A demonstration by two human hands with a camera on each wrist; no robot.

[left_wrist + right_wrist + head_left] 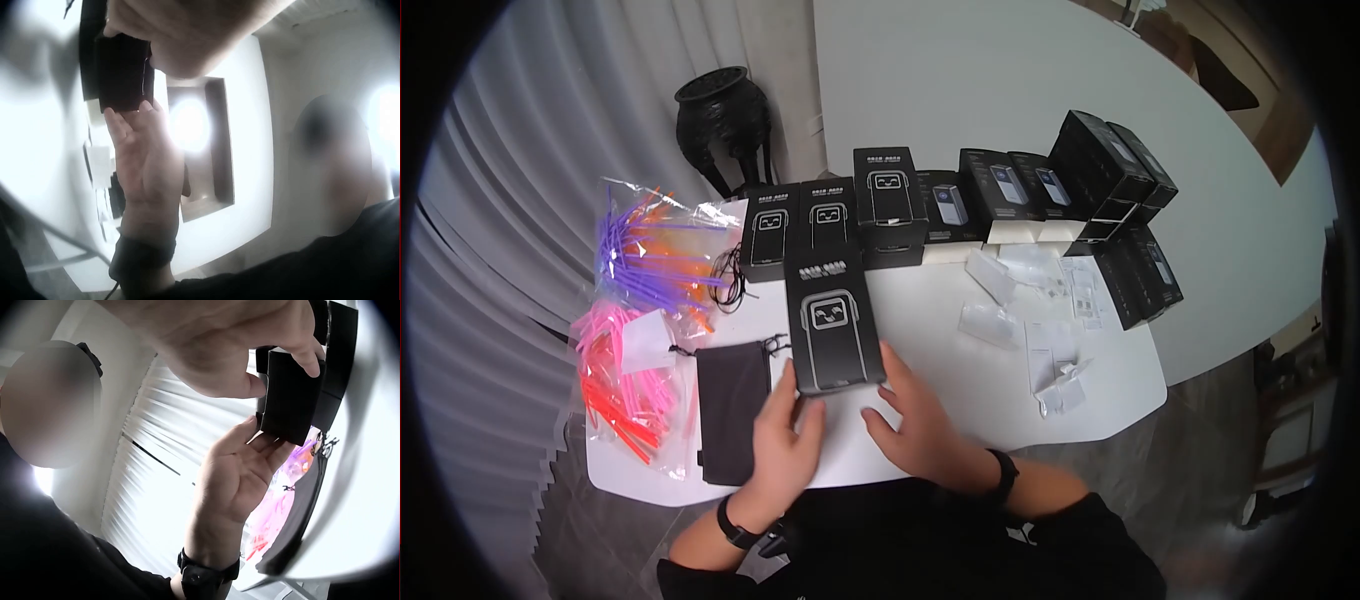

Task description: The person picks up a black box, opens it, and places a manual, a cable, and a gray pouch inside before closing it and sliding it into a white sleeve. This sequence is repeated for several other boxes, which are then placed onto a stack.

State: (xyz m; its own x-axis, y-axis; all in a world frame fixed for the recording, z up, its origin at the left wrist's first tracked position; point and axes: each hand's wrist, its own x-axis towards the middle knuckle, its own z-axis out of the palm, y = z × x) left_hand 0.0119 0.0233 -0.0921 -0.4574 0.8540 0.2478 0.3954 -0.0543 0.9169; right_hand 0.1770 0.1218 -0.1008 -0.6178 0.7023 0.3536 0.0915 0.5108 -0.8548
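Observation:
A black box (834, 325) printed with a smiling robot face is held between both hands, its near end tilted up toward the head camera. My left hand (788, 440) grips its lower left corner; in the right wrist view that hand's fingers (279, 453) reach under the box. On the opposite side, my right hand (920, 425) holds the lower right edge, its thumb apart from the fingers. From the right wrist, the box (290, 394) shows a plain black end. A dark drawstring pouch (733, 410) lies flat beside my left hand.
More robot-face boxes (888, 195) and several phone-picture boxes (1000, 190) line the back, some stacked at right (1100, 160). Bags of purple and orange sticks (650, 255) and pink and red sticks (625, 390) lie left. A black cable (728, 280) and clear wrappers (990, 325) are scattered on the white table (940, 340).

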